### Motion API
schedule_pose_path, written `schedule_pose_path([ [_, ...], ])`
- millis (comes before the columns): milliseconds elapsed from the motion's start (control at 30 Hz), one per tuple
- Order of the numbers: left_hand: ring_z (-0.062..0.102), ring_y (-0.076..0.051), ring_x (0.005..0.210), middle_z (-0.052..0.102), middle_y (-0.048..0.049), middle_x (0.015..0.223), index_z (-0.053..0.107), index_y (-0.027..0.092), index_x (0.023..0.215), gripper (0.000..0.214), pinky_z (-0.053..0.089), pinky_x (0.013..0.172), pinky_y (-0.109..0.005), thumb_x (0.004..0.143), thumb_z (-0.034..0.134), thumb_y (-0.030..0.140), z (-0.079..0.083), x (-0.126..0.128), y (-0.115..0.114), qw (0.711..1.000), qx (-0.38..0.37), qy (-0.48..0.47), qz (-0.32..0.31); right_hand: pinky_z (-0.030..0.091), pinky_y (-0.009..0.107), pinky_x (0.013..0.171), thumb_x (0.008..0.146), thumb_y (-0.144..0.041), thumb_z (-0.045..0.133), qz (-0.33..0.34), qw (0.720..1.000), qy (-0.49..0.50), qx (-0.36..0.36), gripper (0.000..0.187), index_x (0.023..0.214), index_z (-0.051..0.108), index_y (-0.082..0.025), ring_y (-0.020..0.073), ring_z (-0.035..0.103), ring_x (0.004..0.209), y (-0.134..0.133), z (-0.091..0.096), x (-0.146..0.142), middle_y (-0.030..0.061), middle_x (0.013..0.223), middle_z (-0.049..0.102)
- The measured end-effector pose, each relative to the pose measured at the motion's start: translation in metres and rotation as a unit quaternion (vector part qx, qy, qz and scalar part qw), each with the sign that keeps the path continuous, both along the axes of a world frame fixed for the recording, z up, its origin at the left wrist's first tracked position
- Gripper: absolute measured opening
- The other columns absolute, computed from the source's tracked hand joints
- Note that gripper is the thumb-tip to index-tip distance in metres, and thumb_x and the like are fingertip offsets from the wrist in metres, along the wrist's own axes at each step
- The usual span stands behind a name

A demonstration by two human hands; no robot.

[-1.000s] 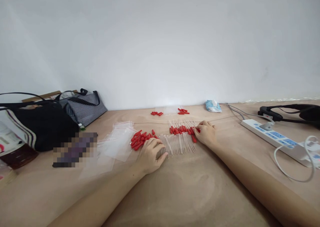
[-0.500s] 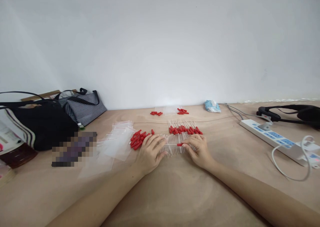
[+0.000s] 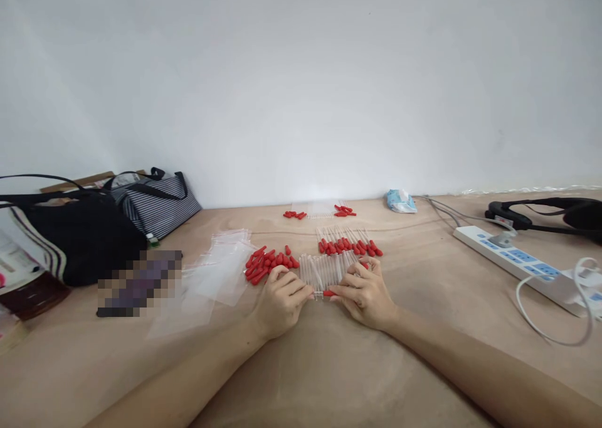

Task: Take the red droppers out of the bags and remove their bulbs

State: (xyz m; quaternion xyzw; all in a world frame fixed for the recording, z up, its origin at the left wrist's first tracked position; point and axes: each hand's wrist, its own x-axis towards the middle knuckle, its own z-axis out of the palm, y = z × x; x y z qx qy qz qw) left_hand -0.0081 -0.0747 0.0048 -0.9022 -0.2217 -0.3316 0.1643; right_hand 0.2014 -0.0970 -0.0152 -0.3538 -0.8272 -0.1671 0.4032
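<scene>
My left hand (image 3: 282, 297) pinches a clear glass dropper tube (image 3: 318, 294), held level just in front of a row of loose glass tubes (image 3: 324, 270). The fingers of my right hand (image 3: 365, 295) are closed on a red rubber bulb (image 3: 328, 293) at the right end of that tube. More red shows by my right index finger; whether it is a second bulb in the hand I cannot tell. Left of the tubes lies a pile of red bulbs (image 3: 264, 265). Behind them rest several droppers with red bulbs fitted (image 3: 345, 246).
Clear zip bags (image 3: 221, 268) lie left of the bulbs. At the back are more red bulbs (image 3: 295, 214) and droppers (image 3: 345, 211). A blue tissue pack (image 3: 401, 201), a white power strip (image 3: 512, 255) and a black headset (image 3: 545, 211) are right; bags (image 3: 94, 233) stand left.
Both hands have come nearer to me, bringing the tube and bulb from above the glass tubes to their front edge. My left hand's fingers have curled in, uncovering more of the bulb pile.
</scene>
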Motion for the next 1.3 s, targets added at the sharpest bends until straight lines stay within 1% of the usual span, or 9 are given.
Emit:
schedule_pose_path([
  [300,0.048,-0.012,0.061,0.057,0.0006,0.059,0.058,0.017,0.071,0.022,0.034,0.071,-0.033,0.085,0.04,0.018,0.0,-0.005,-0.001,1.0,-0.02,-0.006,0.008,0.02,0.043,0.088,0.08,-0.028,0.051,0.0,0.999,-0.011,-0.05,0.015,0.078,0.065,-0.027,0.0136,0.048,0.07,-0.006,0.003,0.009,-0.0026,0.059,0.057],
  [400,0.05,-0.013,0.063,0.058,-0.0013,0.064,0.059,0.017,0.076,0.022,0.037,0.066,-0.03,0.085,0.039,0.018,-0.001,-0.015,0.001,0.997,-0.041,-0.03,0.05,0.027,0.04,0.085,0.081,-0.031,0.048,-0.069,0.992,0.051,-0.093,0.018,0.081,0.066,-0.026,0.0149,0.052,0.074,-0.003,0.002,0.028,0.0004,0.071,0.06],
  [500,0.053,-0.013,0.071,0.057,-0.0047,0.077,0.057,0.015,0.095,0.023,0.042,0.066,-0.026,0.086,0.036,0.017,-0.005,-0.02,0.005,0.993,-0.075,-0.046,0.079,0.037,0.031,0.068,0.083,-0.036,0.041,-0.124,0.965,0.17,-0.156,0.027,0.091,0.063,-0.022,0.0152,0.054,0.069,0.005,0.0,0.045,0.0036,0.074,0.059],
  [567,0.054,-0.013,0.076,0.054,-0.0069,0.086,0.052,0.013,0.107,0.029,0.045,0.069,-0.023,0.086,0.032,0.014,-0.008,-0.02,0.008,0.989,-0.097,-0.058,0.092,0.038,0.028,0.059,0.082,-0.037,0.04,-0.153,0.945,0.208,-0.199,0.03,0.092,0.061,-0.02,0.0148,0.053,0.062,0.009,0.0,0.051,0.0045,0.074,0.059],
  [667,0.055,-0.012,0.079,0.051,-0.0075,0.092,0.047,0.014,0.114,0.033,0.046,0.071,-0.022,0.085,0.031,0.011,-0.01,-0.015,0.013,0.983,-0.114,-0.086,0.116,0.036,0.031,0.064,0.077,-0.036,0.045,-0.237,0.927,0.191,-0.221,0.024,0.087,0.058,-0.02,0.0156,0.054,0.062,0.01,0.003,0.053,0.0036,0.078,0.062],
  [767,0.055,-0.015,0.083,0.053,-0.0064,0.089,0.05,0.015,0.105,0.026,0.046,0.074,-0.026,0.084,0.034,0.013,-0.012,-0.009,0.018,0.978,-0.112,-0.112,0.133,0.032,0.035,0.073,0.073,-0.037,0.048,-0.312,0.908,0.154,-0.232,0.019,0.077,0.057,-0.021,0.0174,0.057,0.068,0.008,0.006,0.052,0.0004,0.074,0.064],
  [900,0.057,-0.015,0.076,0.055,-0.0052,0.082,0.051,0.015,0.093,0.018,0.048,0.067,-0.027,0.084,0.036,0.015,-0.014,0.001,0.023,0.98,-0.108,-0.119,0.118,0.029,0.037,0.076,0.073,-0.039,0.048,-0.336,0.893,0.143,-0.262,0.02,0.072,0.059,-0.023,0.0181,0.058,0.071,0.008,0.008,0.051,-0.0015,0.069,0.065],
  [1033,0.057,-0.014,0.067,0.056,-0.0041,0.079,0.052,0.016,0.088,0.014,0.048,0.062,-0.025,0.082,0.038,0.016,-0.013,0.009,0.023,0.984,-0.122,-0.091,0.088,0.029,0.036,0.075,0.076,-0.042,0.045,-0.305,0.904,0.129,-0.272,0.025,0.07,0.062,-0.025,0.0194,0.058,0.074,0.011,0.006,0.052,-0.0006,0.07,0.066],
  [1300,0.058,-0.018,0.085,0.06,-0.0084,0.092,0.054,0.015,0.097,0.024,0.05,0.075,-0.03,0.075,0.053,0.025,-0.007,0.01,0.017,0.986,-0.158,-0.058,0.018,0.029,0.037,0.075,0.077,-0.042,0.042,-0.32,0.899,0.159,-0.253,0.026,0.075,0.063,-0.025,0.0204,0.058,0.075,0.018,0.005,0.058,0.0008,0.075,0.067],
])
